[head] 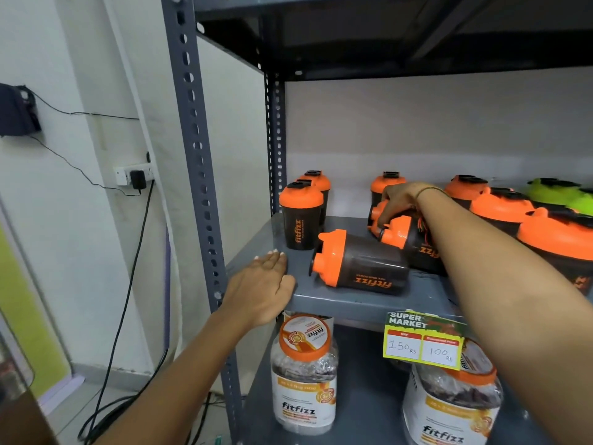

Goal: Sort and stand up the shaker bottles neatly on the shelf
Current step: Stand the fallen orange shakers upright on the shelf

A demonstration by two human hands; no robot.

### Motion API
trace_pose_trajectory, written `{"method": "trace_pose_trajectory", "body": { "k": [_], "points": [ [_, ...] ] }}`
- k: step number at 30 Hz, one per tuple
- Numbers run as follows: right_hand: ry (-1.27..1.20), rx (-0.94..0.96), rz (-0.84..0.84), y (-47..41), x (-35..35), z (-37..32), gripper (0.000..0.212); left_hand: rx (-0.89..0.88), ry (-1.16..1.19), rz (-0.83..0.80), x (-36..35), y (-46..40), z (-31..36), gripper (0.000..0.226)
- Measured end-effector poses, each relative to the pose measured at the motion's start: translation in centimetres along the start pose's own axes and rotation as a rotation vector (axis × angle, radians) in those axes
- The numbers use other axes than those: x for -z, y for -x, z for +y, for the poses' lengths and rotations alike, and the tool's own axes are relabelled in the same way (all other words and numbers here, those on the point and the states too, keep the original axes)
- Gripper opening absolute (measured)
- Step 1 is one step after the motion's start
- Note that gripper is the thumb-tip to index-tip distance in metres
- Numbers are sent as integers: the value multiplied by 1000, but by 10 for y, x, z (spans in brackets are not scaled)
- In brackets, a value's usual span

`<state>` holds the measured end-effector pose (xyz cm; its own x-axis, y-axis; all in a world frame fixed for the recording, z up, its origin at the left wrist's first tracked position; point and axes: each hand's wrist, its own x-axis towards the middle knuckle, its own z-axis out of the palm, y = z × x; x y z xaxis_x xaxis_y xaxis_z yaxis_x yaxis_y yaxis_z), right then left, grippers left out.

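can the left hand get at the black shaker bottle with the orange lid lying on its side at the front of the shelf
Probably yes: the left hand rests flat on the grey metal shelf edge, and only bare shelf lies between it and the toppled black shaker bottle with the orange lid.

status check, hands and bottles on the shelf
Left hand flat on shelf edge, empty. Right hand gripping a toppled bottle. Another bottle lies in front; two stand at left.

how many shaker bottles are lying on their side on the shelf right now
2 clearly. One shaker bottle lies near the front edge of the shelf; a second lies behind it under the right hand. A third may be hidden beneath that hand.
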<state>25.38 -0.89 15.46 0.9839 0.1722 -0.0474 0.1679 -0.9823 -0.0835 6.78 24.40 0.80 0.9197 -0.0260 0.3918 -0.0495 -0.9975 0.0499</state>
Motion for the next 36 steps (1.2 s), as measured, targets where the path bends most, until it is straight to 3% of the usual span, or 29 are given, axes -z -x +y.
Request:
{"method": "trace_pose_trajectory", "body": {
  "k": [5, 9, 15, 18, 22, 29, 36],
  "points": [
    [-31, 50, 44, 3, 1, 5, 68, 7, -13, -1, 0, 0, 1, 72],
    [-173, 85, 181, 11, 8, 12, 89, 8, -17, -10, 0, -1, 1, 71],
    [-663, 95, 447, 23, 5, 19, 105, 17, -20, -23, -1, -2, 0, 70],
    [-821, 65, 490, 27, -3, 23, 88, 16, -22, -20, -2, -2, -1, 65],
    [-762, -23, 480, 31, -16, 27, 74, 13, -12, -24, -2, -2, -1, 65],
    [-690, -132, 490, 30, -27, 29, 91, 13, -11, -32, -1, -1, 0, 63],
    [-622, -157, 432, 34, -25, 29, 87, 8, -13, -32, -1, -2, -2, 66]
  ]
}}
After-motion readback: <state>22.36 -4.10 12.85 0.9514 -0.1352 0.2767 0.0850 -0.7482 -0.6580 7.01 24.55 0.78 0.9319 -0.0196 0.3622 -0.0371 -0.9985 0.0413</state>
